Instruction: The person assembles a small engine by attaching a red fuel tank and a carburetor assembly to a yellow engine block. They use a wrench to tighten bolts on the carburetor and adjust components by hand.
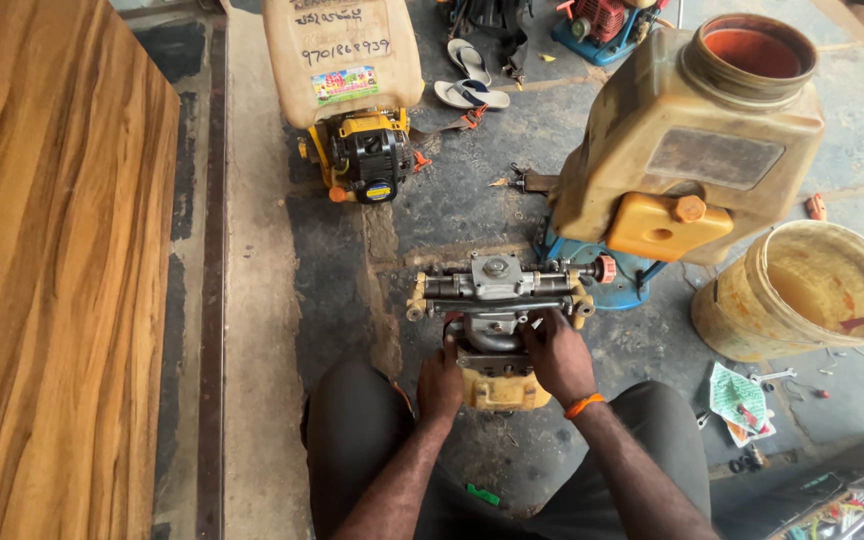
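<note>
A wood-grain counter (52, 270) fills the left edge. Beyond it, on the concrete floor (262, 300), stands a sprayer with a cream tank (342, 60) over a yellow and black engine (367, 155), 2 sandals (470, 80) behind it. In the middle, between the person's knees, sits a grey metal pump unit (497, 290) on a yellow base. The left hand (439, 383) has its grip curled against the unit's left side; the right hand (557, 355) has its grip wrapped on the right. Further right stand a stained tank sprayer (692, 150) and a dirty bucket (802, 290).
</note>
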